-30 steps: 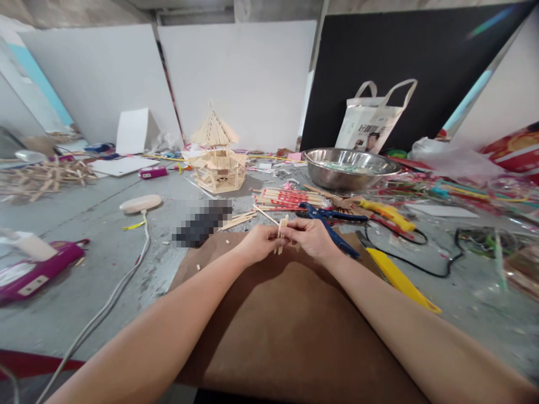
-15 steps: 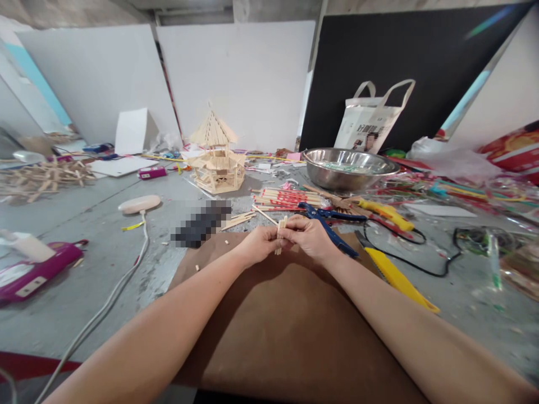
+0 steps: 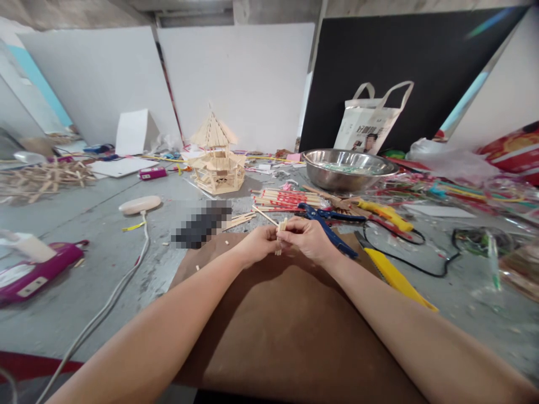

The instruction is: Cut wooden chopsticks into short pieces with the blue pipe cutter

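Both hands are closed on one thing: left hand and right hand meet fingertip to fingertip. Each pinches the small pale piece of short wooden sticks joined side by side, held roughly upright in the air just above the far edge of the brown cardboard mat. Only its top and bottom ends show past the fingers, so exact shape can't be told. Judged very light, stiff along the sticks but fragile at the joins, likely to shift or snap under a hard squeeze. Best taken on the flat sides near the middle, light fingertip pressure, not by one stick end. Blue-handled cutters lie just far-right of the right hand, a yellow utility knife right of the mat. Farther off: red-wrapped wooden stick pile, wooden stick pagoda model, steel bowl.
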`<state>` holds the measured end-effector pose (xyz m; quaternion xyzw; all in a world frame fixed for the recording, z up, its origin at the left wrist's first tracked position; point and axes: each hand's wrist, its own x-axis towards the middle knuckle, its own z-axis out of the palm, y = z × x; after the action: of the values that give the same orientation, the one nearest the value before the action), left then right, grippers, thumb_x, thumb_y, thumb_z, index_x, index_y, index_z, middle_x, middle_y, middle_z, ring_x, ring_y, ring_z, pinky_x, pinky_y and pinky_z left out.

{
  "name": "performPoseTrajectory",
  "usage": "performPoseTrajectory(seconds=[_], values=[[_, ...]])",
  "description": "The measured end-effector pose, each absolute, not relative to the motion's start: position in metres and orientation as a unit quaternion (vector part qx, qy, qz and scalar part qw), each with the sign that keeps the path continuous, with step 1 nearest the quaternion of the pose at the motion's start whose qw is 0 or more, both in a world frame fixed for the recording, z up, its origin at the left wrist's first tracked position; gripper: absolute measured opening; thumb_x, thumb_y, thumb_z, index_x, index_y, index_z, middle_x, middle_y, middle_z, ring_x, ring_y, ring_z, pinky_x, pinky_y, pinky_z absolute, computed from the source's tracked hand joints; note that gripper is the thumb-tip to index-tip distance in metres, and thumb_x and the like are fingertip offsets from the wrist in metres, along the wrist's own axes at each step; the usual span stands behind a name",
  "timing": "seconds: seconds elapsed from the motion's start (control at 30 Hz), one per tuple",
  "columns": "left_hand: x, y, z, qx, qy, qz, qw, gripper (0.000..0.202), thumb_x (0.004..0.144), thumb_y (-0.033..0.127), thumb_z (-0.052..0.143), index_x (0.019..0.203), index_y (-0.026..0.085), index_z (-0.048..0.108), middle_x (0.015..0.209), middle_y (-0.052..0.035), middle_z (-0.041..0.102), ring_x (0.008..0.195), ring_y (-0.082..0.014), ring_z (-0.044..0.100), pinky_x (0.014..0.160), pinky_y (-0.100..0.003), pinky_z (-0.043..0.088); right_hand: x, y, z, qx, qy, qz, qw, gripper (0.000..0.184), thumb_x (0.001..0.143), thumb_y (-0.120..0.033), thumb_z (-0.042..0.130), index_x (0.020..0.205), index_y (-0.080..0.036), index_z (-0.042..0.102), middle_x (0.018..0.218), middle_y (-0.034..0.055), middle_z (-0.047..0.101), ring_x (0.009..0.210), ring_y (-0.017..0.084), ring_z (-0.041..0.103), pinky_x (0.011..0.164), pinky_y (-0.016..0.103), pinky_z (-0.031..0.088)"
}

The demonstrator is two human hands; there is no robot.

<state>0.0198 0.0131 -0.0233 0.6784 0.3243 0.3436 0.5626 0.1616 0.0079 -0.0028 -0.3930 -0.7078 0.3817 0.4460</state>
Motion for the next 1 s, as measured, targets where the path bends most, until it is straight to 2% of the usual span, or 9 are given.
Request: performPoseTrajectory(seconds=[0.2,0.33,0.5,0.6,0.67,0.77,0.87,0.93,1.0], values=[[0.018,0.012,-0.016,0.655,0.313,0.353,0.59,0.031,0.061,0.03,0.062,0.082,0.008,0.056,0.068,-0.0042,0.057,0.059,-0.0087,0.05,0.059,-0.021,0.04,0.161,0.008,-0.005,-0.397,-0.719,0.356,0.447,0.013,0.062,-0.027,0.059,0.064,-0.016,0.065,0.062,-0.0003,0.051,0.058,0.009,0.048,0.056,0.022,0.041],[0.019,0.014,-0.022,0.695,0.349,0.347,0.524,0.024,0.065,0.032,0.057,0.074,0.009,0.059,0.066,-0.0028,0.058,0.061,-0.0093,0.05,0.061,-0.021,0.04,0.162,0.008,-0.003,-0.405,-0.696,0.384,0.453,0.014,0.06,-0.029,0.06,0.059,-0.015,0.064,0.061,-0.0005,0.051,0.055,0.009,0.049,0.052,0.022,0.042],[0.021,0.011,-0.024,0.731,0.377,0.347,0.451,0.026,0.071,0.033,0.048,0.067,0.01,0.059,0.06,-0.0005,0.057,0.056,-0.008,0.048,0.058,-0.02,0.038,0.161,0.007,-0.004,-0.406,-0.68,0.401,0.46,0.017,0.06,-0.031,0.061,0.056,-0.014,0.061,0.061,-0.001,0.05,0.051,0.008,0.049,0.05,0.022,0.042],[0.022,0.011,-0.022,0.755,0.381,0.337,0.414,0.025,0.072,0.032,0.046,0.065,0.011,0.059,0.06,-0.0006,0.057,0.056,-0.0083,0.049,0.058,-0.019,0.038,0.163,0.011,-0.007,-0.407,-0.692,0.397,0.445,0.021,0.062,-0.035,0.058,0.061,-0.014,0.059,0.06,-0.001,0.052,0.051,0.009,0.05,0.051,0.023,0.043],[0.021,0.014,-0.022,0.759,0.389,0.33,0.404,0.024,0.072,0.031,0.046,0.067,0.011,0.059,0.063,-0.0012,0.059,0.058,-0.009,0.05,0.058,-0.02,0.039,0.168,0.016,-0.007,-0.428,-0.717,0.351,0.423,0.025,0.066,-0.039,0.053,0.069,-0.015,0.058,0.061,0.0001,0.055,0.053,0.011,0.051,0.054,0.025,0.043],[0.015,0.023,-0.026,0.749,0.419,0.332,0.391,0.023,0.071,0.032,0.046,0.073,0.012,0.059,0.066,-0.0021,0.061,0.057,-0.01,0.053,0.055,-0.02,0.04,0.183,0.022,0.001,-0.532,-0.746,0.168,0.363,0.031,0.072,-0.043,0.045,0.082,-0.017,0.057,0.079,0.0054,0.06,0.069,0.015,0.054,0.064,0.029,0.042],[0.006,0.033,-0.029,0.73,0.465,0.354,0.354,0.025,0.071,0.033,0.045,0.074,0.012,0.058,0.064,-0.0027,0.062,0.056,-0.0102,0.053,0.054,-0.021,0.041,0.204,0.026,0.01,-0.678,-0.707,-0.016,0.201,0.038,0.069,-0.047,0.045,0.091,-0.016,0.054,0.096,0.012,0.056,0.086,0.025,0.052,0.068,0.038,0.04],[0.001,0.038,-0.031,0.72,0.491,0.362,0.332,0.026,0.071,0.033,0.045,0.074,0.011,0.058,0.063,-0.0031,0.062,0.055,-0.0103,0.053,0.054,-0.021,0.041,0.216,0.027,0.015,-0.724,-0.685,-0.04,0.071,0.042,0.066,-0.048,0.047,0.09,-0.015,0.054,0.096,0.0136,0.056,0.087,0.028,0.052,0.067,0.038,0.04],[-0.002,0.041,-0.032,0.719,0.501,0.361,0.318,0.028,0.072,0.035,0.044,0.073,0.011,0.058,0.063,-0.0033,0.062,0.055,-0.0104,0.054,0.054,-0.021,0.041,0.225,0.027,0.018,-0.738,-0.674,-0.025,-0.017,0.043,0.064,-0.049,0.047,0.091,-0.016,0.054,0.096,0.0129,0.057,0.085,0.027,0.053,0.065,0.037,0.04]])
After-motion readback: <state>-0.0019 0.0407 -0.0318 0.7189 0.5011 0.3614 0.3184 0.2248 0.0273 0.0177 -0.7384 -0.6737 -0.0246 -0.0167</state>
